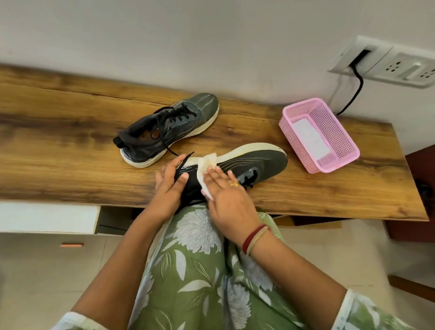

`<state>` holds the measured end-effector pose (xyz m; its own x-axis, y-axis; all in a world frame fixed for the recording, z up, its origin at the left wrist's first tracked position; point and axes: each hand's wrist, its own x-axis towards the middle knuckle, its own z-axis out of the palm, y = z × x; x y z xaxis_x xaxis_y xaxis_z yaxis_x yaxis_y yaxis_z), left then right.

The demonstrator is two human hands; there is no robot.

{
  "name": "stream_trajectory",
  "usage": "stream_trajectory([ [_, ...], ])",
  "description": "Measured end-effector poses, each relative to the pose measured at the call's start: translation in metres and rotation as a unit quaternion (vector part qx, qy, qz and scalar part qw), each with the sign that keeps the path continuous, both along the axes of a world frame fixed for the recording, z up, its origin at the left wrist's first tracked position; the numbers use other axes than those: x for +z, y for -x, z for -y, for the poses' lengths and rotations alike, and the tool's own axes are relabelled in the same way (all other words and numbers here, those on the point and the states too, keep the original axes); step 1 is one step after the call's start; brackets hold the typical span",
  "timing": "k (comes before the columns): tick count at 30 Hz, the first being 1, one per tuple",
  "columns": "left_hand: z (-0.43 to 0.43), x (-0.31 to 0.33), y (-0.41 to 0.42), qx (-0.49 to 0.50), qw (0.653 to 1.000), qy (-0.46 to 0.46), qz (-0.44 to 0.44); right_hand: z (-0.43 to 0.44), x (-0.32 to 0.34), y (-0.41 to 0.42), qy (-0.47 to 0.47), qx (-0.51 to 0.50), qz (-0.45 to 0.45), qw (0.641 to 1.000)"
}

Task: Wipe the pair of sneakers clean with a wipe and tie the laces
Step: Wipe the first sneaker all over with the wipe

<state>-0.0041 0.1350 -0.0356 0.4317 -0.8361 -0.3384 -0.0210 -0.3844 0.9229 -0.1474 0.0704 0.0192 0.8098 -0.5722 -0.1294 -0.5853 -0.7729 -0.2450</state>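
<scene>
Two dark grey sneakers with white soles lie on the wooden table (58,137). The far sneaker (169,129) stands upright with its black laces loose. The near sneaker (256,162) lies tipped on its side at the table's front edge, sole facing away from me. My left hand (169,187) grips its heel end, thumb over the upper, with a lace end sticking out above the fingers. My right hand (225,192) presses a white wipe (206,170) flat against the side of this sneaker with straight fingers.
A pink plastic basket (320,134) holding a white sheet stands on the right part of the table. Behind it a wall socket panel (392,62) has a black cable hanging down. A dark red cabinet stands at the far right.
</scene>
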Motion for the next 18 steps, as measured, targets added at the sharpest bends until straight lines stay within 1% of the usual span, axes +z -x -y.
stream_trajectory([
  [2, -0.002, 0.002, 0.000, -0.013, 1.000, 0.008, 0.017, -0.013, -0.001, -0.003, -0.024, 0.026, 0.028, 0.999],
  [3, -0.003, 0.003, 0.001, -0.021, 0.999, 0.012, 0.024, -0.015, 0.000, -0.001, -0.049, 0.035, 0.049, 0.997],
  [4, -0.004, 0.003, 0.001, -0.022, 0.999, 0.012, 0.023, -0.013, 0.003, 0.004, -0.086, 0.021, 0.076, 0.993],
  [5, -0.004, 0.004, 0.001, -0.015, 1.000, 0.004, 0.013, -0.010, 0.006, 0.011, -0.132, -0.024, 0.112, 0.985],
  [6, -0.003, 0.005, 0.001, -0.006, 1.000, -0.005, 0.000, -0.004, 0.008, 0.019, -0.164, -0.099, 0.167, 0.967],
  [7, -0.002, 0.005, 0.001, 0.002, 1.000, -0.012, -0.009, 0.003, 0.010, 0.026, -0.179, -0.183, 0.234, 0.938],
  [8, -0.002, 0.005, 0.001, 0.002, 1.000, -0.017, -0.011, 0.009, 0.010, 0.031, -0.169, -0.252, 0.284, 0.909],
  [9, -0.002, 0.006, 0.001, 0.000, 1.000, -0.018, -0.006, 0.012, 0.010, 0.033, -0.146, -0.292, 0.296, 0.898],
  [10, -0.002, 0.005, 0.001, -0.002, 1.000, -0.015, 0.000, 0.013, 0.009, 0.033, -0.130, -0.294, 0.270, 0.908],
  [13, -0.002, 0.005, 0.002, 0.001, 1.000, -0.013, 0.003, -0.002, -0.003, 0.024, -0.120, -0.211, 0.139, 0.960],
  [15, -0.001, 0.005, 0.001, 0.005, 1.000, -0.015, 0.004, -0.022, -0.008, 0.014, -0.101, -0.144, 0.116, 0.978],
  [17, -0.001, 0.007, 0.002, -0.001, 1.000, -0.010, 0.011, -0.028, -0.008, 0.010, -0.079, -0.082, 0.113, 0.987],
  [18, -0.002, 0.007, 0.002, -0.003, 1.000, -0.009, 0.012, -0.023, -0.008, 0.011, -0.066, -0.067, 0.102, 0.990],
])
